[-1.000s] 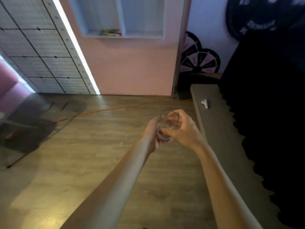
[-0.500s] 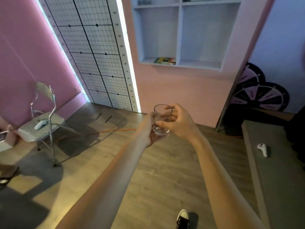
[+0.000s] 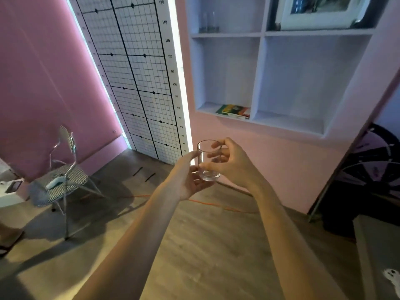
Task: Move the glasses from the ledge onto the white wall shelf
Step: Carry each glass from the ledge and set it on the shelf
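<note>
A clear drinking glass (image 3: 207, 163) is held upright in front of me, over the wooden floor. My left hand (image 3: 187, 178) cups it from the left and below, and my right hand (image 3: 232, 164) grips its right side with the fingers around the rim and wall. The white wall shelf (image 3: 262, 61) is set into the pink wall above and beyond the glass. In its upper left compartment stand two clear glasses (image 3: 208, 22). The grey ledge (image 3: 374, 252) shows at the lower right edge.
A book (image 3: 234, 111) lies in the shelf's lower left compartment and a framed picture (image 3: 318, 13) leans in the upper right one. A metal chair (image 3: 61, 180) stands at the left. An orange cable (image 3: 225, 207) crosses the floor. A white controller (image 3: 392, 278) lies on the ledge.
The view has turned up and left from the ledge toward the shelf. The glass has stayed in both hands and is now held upright, nearer the shelf wall.
</note>
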Demonstrator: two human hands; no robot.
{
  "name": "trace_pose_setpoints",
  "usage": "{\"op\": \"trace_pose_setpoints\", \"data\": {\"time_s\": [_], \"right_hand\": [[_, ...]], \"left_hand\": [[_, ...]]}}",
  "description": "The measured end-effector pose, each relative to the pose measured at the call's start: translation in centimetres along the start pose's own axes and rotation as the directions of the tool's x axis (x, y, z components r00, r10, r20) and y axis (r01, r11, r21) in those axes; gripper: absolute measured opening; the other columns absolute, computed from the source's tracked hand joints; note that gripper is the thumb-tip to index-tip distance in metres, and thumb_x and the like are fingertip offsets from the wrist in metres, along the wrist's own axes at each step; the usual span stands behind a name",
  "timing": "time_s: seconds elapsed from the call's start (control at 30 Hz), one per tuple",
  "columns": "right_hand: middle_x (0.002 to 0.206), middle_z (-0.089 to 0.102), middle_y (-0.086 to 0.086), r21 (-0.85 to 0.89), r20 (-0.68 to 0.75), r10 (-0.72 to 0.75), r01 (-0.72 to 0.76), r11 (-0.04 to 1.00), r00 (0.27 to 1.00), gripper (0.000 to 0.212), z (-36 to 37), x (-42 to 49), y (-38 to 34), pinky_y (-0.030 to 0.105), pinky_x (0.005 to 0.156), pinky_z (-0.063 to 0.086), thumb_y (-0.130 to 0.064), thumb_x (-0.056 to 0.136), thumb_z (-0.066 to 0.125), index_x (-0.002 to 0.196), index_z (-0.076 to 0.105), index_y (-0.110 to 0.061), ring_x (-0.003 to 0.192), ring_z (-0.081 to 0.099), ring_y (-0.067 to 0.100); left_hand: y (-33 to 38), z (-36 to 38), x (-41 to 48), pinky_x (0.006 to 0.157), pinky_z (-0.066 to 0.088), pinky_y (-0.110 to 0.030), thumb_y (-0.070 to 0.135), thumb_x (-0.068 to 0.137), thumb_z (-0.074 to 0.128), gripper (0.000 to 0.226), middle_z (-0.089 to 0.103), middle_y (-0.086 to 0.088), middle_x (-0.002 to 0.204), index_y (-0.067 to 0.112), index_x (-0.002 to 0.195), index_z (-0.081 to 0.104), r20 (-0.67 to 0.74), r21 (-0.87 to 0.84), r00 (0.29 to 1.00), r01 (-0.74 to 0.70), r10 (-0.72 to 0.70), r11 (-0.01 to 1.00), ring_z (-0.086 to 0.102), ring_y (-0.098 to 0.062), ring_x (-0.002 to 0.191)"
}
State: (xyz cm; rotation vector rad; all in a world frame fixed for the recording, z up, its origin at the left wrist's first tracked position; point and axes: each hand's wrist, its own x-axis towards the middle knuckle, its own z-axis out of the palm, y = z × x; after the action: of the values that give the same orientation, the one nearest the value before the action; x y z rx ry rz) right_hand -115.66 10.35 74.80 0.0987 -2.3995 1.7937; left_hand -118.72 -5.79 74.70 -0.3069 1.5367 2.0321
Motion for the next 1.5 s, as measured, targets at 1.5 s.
{"op": "trace_pose_setpoints", "data": {"time_s": [1.5], "right_hand": [[0.105,0.074,-0.008,-0.117,-0.246,-0.371,0.352,0.928,0.896,0.066,-13.2,69.8,-4.8,0.022,0.071,0.060,-0.035,0.068,0.096,0.124,0.061,-0.030,0.089,0.073,0.009]], "left_hand": [[50.5,10.5,47.9,0.083,0.062,-0.038,0.045,0.092,0.065,0.053,0.069,-0.021,0.105,-0.006,0.107,0.069,0.137,-0.159,0.934,-0.307,0.329,0.938,0.068,-0.034,0.099]]}}
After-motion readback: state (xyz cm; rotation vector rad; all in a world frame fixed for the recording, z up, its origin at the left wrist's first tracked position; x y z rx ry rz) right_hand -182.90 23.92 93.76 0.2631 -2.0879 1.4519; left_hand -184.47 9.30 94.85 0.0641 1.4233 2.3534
